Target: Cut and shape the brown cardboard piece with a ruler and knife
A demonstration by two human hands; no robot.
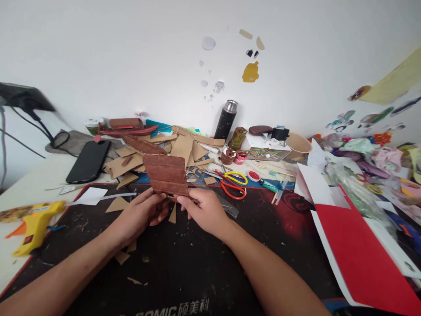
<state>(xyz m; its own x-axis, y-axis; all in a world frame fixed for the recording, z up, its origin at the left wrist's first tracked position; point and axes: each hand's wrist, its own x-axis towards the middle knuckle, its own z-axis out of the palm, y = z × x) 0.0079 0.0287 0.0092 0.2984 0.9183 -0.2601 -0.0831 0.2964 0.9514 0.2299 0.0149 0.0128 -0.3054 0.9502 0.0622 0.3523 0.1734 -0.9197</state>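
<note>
Glue gun (41,227), yellow, lies at our far left, with a black phone (88,161) beyond it on the counter (21,173). Our left hand (149,210) has its grip closed on the lower left edge of a brown painted panel (165,174), which stands tilted up above the black mat (184,259); our right hand (204,210) pinches its lower right corner. Red-and-yellow-handled scissors (234,186) lie just right of the panel, and red paper (365,259) covers the mat's right side.
</note>
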